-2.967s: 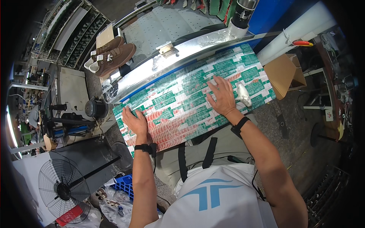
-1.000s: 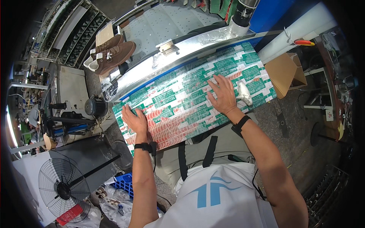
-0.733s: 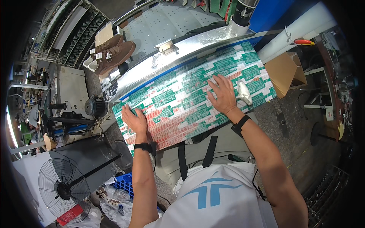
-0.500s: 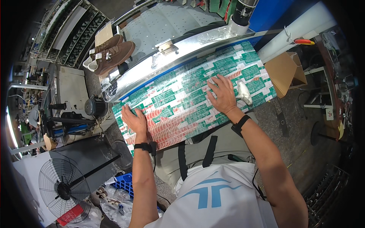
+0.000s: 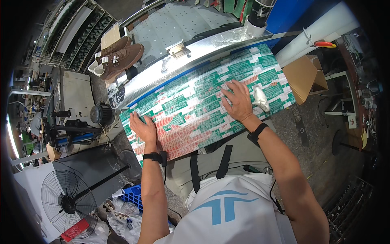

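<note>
A board covered in green, white and red patterned tape [image 5: 195, 101] lies across in front of me as a work surface. Near its left end my left hand [image 5: 144, 128] rests palm down, fingers apart, with nothing in it. My right hand [image 5: 237, 99] lies on the right half of the board, fingers spread and holding nothing. Just right of that hand sits a small whitish crumpled wad [image 5: 261, 98], apart from the fingers. Black bands with small devices are on both wrists.
Brown shoes [image 5: 120, 59] stand at the far left beside a grey perforated conveyor [image 5: 183, 22] with a metal edge. A cardboard box [image 5: 302, 79] and red-yellow handled tool [image 5: 325, 44] are at the right. A black fan [image 5: 68, 204] stands lower left, near a motor [image 5: 101, 115].
</note>
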Action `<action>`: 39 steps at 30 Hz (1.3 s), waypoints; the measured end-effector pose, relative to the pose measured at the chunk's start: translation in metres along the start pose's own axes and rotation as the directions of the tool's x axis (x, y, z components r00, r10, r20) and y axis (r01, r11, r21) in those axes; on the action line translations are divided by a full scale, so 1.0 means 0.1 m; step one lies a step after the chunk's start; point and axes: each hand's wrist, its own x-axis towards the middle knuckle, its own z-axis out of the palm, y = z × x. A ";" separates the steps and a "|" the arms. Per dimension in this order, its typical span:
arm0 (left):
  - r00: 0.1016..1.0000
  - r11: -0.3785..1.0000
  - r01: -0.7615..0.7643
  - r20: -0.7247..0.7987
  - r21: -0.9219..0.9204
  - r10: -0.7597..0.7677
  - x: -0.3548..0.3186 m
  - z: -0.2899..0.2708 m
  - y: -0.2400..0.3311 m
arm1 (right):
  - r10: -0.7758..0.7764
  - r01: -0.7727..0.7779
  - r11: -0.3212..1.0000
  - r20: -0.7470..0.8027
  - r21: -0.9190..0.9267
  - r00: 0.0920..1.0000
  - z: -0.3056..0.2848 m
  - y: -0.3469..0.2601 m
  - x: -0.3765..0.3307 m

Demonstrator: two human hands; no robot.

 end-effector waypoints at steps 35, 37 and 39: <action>1.000 1.000 0.000 -0.003 -0.006 0.000 0.01 0.01 0.00 | 0.016 -0.016 1.000 -0.037 -0.008 0.999 -0.02 -0.04 0.02; 1.000 1.000 0.000 0.000 -0.004 0.000 0.01 0.01 0.00 | -0.009 0.009 1.000 0.007 -0.002 1.000 -0.02 -0.01 0.01; 0.999 1.000 0.023 0.025 -0.013 -0.023 0.01 0.01 -0.01 | -0.006 0.006 1.000 -0.002 0.001 1.000 -0.02 -0.02 0.01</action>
